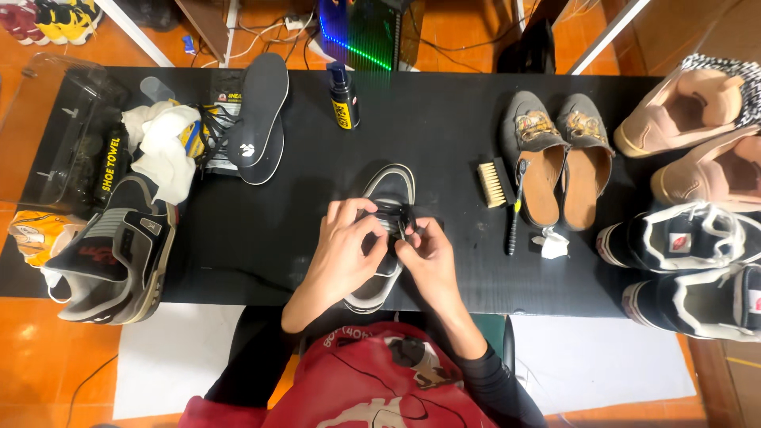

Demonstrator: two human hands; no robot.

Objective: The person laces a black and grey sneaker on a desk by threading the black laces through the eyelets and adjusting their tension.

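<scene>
Centrally, left hand (345,242) and right hand (428,254) both pinching one sneaker's (388,194) black laces (394,215).

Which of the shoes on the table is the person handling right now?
The dark grey sneaker at the table's near middle edge: the left hand and right hand meet over its laces. Every other shoe lies untouched at the sides.

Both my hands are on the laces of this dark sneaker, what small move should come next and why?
Probably pull the pinched black lace free of its eyelet: your left hand and right hand both grip it over the dark sneaker, and another shoe's laces already lie loose beside the removed insoles.
</scene>
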